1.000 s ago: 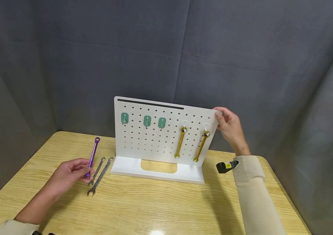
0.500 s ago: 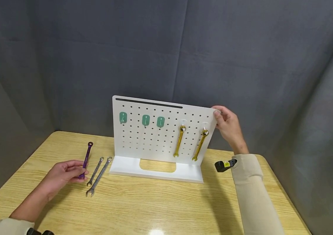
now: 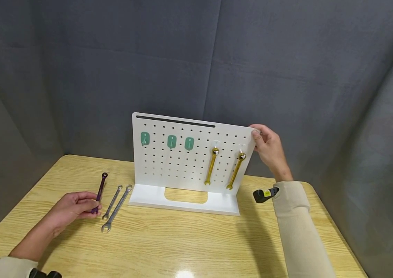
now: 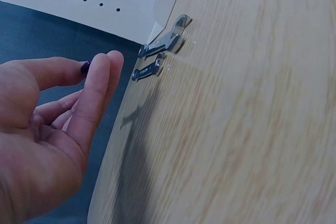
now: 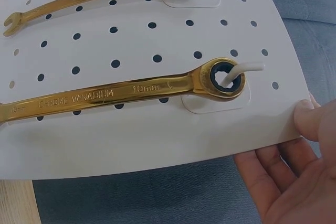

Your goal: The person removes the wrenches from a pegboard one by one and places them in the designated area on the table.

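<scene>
My left hand (image 3: 69, 210) pinches a purple combination wrench (image 3: 101, 189) near its lower end, over the left of the table. The ring end points up and away. In the left wrist view only a purple tip (image 4: 85, 68) of it shows between the fingers. Just right of it lie a short silver wrench (image 3: 112, 202) and a longer silver wrench (image 3: 118, 207). My right hand (image 3: 270, 150) grips the upper right corner of a white pegboard (image 3: 179, 183), thumb on the front face. Two gold wrenches, one inner (image 3: 211, 166) and one outer (image 5: 110, 95), hang by their ring ends from white hooks.
Three green hooks, left (image 3: 145, 138), middle (image 3: 171, 141) and right (image 3: 189, 143), sit on the pegboard with nothing hanging from them. The board's white base (image 3: 151, 199) stands on the wooden table (image 3: 168, 247). Grey curtain (image 3: 168, 58) surrounds the table.
My left hand has moved slightly left with the purple wrench, drawing it away from the silver wrenches and lower in view. The right hand keeps its grip on the board's corner.
</scene>
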`<state>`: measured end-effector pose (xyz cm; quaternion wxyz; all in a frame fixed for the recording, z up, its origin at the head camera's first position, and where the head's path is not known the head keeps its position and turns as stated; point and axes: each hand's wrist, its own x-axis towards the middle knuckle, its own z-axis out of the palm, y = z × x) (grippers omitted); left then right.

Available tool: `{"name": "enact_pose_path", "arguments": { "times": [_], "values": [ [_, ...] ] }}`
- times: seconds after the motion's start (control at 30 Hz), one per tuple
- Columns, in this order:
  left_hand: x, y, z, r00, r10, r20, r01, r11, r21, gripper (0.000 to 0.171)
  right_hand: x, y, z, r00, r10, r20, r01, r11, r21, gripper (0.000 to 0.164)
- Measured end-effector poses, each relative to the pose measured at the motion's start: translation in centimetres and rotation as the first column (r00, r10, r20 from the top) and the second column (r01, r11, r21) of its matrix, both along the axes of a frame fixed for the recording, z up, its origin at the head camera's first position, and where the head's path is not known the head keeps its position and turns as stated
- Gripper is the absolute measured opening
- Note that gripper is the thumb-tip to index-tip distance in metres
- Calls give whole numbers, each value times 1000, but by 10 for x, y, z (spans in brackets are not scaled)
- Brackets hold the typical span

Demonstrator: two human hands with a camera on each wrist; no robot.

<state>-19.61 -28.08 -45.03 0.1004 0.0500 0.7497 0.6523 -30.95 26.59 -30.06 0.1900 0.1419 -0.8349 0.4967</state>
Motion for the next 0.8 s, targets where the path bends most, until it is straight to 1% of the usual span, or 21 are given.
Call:
{"name": "enact_pose_path", "arguments": {
  "times": [0.2,0.4,0.57,0.8],
  "values": [
    [-2,-1,-1,1000,-3,12,3,1000,-3,42,-2,1,1,1000,22,-2,-22,999,-24,34],
    [-2,-4,-6,1000,-1,20,1,1000,-14,43,-2,0,0,999,35,-6,-35,999,-15,34],
    [-3,-3,-10,999,-14,40,14,1000,8,43,-2,0,0,1000,12,-9,-12,1000,-11,32],
    [-3,-6,-14,998,-4,62,2,999,37,46,-1,-1,0,1000,18,-6,-18,1000,-12,32]
  ]
}}
